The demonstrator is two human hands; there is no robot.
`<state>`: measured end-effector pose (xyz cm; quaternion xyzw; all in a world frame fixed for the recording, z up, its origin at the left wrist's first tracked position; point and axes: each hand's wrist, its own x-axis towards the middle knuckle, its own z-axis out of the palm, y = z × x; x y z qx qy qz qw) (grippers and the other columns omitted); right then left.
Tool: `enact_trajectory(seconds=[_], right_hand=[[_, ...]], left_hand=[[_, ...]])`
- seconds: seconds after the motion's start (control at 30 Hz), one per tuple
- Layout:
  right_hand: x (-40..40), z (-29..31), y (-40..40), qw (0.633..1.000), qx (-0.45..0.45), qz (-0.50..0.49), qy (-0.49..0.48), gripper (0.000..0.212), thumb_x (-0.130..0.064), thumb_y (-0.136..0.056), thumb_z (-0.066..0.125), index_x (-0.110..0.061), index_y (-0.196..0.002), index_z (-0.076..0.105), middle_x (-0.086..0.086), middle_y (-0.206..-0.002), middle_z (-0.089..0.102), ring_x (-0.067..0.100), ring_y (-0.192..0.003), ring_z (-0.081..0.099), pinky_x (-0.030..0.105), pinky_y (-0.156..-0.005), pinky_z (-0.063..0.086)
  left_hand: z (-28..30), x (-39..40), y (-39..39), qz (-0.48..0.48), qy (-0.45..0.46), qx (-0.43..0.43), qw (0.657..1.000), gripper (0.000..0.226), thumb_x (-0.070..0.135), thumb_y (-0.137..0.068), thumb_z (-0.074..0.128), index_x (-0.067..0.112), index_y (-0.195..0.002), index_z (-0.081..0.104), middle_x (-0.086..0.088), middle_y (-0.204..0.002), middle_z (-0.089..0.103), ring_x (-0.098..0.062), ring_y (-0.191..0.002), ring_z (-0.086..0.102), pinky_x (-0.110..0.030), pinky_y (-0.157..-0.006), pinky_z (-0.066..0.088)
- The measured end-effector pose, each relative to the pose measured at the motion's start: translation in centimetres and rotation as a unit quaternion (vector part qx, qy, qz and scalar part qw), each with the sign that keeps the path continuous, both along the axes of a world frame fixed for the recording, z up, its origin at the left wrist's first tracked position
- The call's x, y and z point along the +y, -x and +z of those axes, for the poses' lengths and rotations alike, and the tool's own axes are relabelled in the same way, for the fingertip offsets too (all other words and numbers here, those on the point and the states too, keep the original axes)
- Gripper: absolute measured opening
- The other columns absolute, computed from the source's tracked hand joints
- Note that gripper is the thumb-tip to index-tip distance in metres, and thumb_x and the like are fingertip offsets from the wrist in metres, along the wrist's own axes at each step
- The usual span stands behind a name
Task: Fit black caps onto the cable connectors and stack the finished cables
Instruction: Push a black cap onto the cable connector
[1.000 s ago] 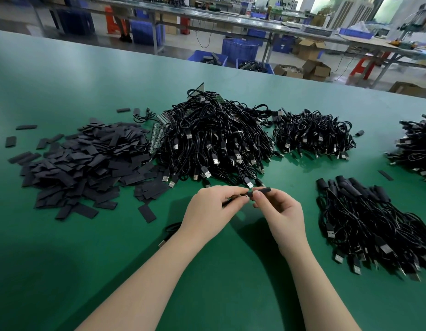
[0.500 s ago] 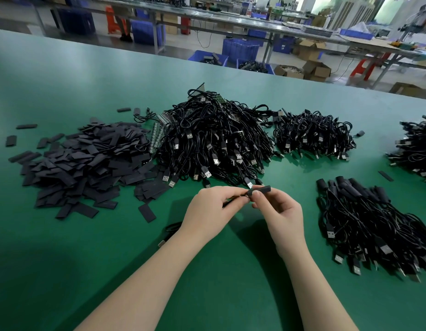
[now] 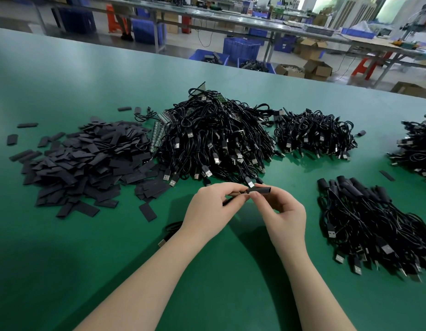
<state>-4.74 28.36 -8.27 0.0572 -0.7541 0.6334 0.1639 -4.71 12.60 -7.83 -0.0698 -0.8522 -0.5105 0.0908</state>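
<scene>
No visible change since the earlier frame: both hands stay raised over the smooth green table (image 3: 64,271), open mat near its front edge. Left hand (image 3: 213,212) pinches the thin cable (image 3: 232,199); right hand (image 3: 284,215) pinches the matte tubular black cap (image 3: 260,189), cap meeting connector between them

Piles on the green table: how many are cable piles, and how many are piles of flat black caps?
Cable piles: 4 — big middle pile, smaller pile, capped pile, pile at the right edge
Flat black cap piles: 1
Total: 5
</scene>
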Motion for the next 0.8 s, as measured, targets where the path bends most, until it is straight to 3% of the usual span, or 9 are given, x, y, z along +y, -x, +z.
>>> enact_trajectory(seconds=[0.1, 0.37, 0.8], right_hand=[[0.1, 0.02, 0.2, 0.999, -0.027, -0.006, 0.027, 0.013, -0.012, -0.086, 0.075, -0.024, -0.089, 0.075, -0.011, -0.077, 0.074, 0.0, -0.067, 0.063, 0.01, -0.065, 0.048], [0.18, 0.0, 0.43, 0.987, -0.096, 0.043, 0.118, 0.011, -0.011, -0.089, 0.072, -0.021, -0.09, 0.077, -0.001, -0.084, 0.077, 0.007, -0.075, 0.07, 0.014, -0.068, 0.052], [0.04, 0.09, 0.27, 0.991, -0.084, 0.057, 0.089, 0.018, -0.011, -0.088, 0.073, -0.026, -0.083, 0.079, 0.0, -0.083, 0.077, 0.008, -0.077, 0.071, 0.016, -0.071, 0.053]], left_hand=[[0.01, 0.07, -0.08, -0.008, -0.001, 0.0, 1.0, 0.017, 0.038, -0.089, 0.064, 0.039, -0.104, 0.072, 0.024, -0.09, 0.07, -0.001, -0.073, 0.065, -0.026, -0.067, 0.054], [-0.06, 0.09, 0.01, -0.014, 0.001, 0.001, 1.0, 0.017, 0.038, -0.089, 0.065, 0.04, -0.105, 0.071, 0.023, -0.091, 0.07, 0.002, -0.078, 0.065, -0.025, -0.072, 0.054], [0.12, 0.07, 0.01, -0.018, 0.009, 0.004, 1.0, 0.017, 0.036, -0.089, 0.063, 0.049, -0.1, 0.066, 0.025, -0.09, 0.069, 0.002, -0.073, 0.064, -0.031, -0.07, 0.055]])
